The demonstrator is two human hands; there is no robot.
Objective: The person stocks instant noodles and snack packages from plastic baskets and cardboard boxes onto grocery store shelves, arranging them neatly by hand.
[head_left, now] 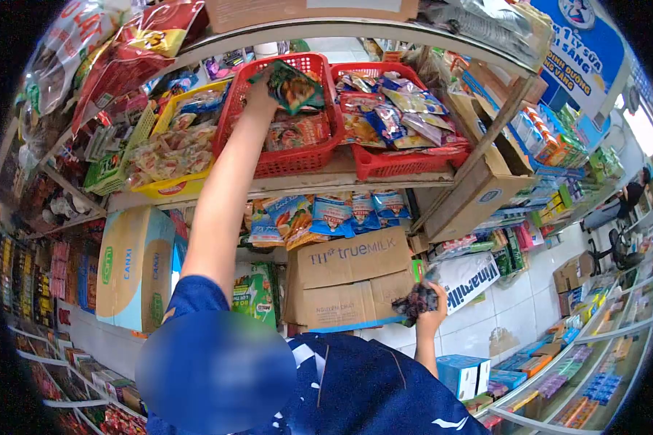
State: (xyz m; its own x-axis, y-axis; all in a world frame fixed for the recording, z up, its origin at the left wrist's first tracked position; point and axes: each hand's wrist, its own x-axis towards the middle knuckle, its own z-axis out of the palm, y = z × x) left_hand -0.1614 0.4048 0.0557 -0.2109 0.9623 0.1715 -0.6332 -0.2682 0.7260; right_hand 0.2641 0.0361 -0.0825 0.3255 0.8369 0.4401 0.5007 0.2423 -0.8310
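Note:
My left hand [260,96] reaches up into the red basket [228,119] on the shelf, its fingers closed on a green snack packet [295,88]. More red packets [297,133] lie in the basket below it. Low on the right, my right hand [431,304] grips a dark crumpled bundle [416,303] that looks like a plastic bag; its contents cannot be made out. That hand is beside a brown cardboard carton [352,272] and apart from the shelf.
A yellow basket [170,190] of small packets adjoins on the left, a red tray [392,165] of sachets on the right. Blue and orange bags [334,215] sit beneath the shelf. A tall carton [127,268] stands at left. A glass display case [580,377] lines the right. A person sits far right.

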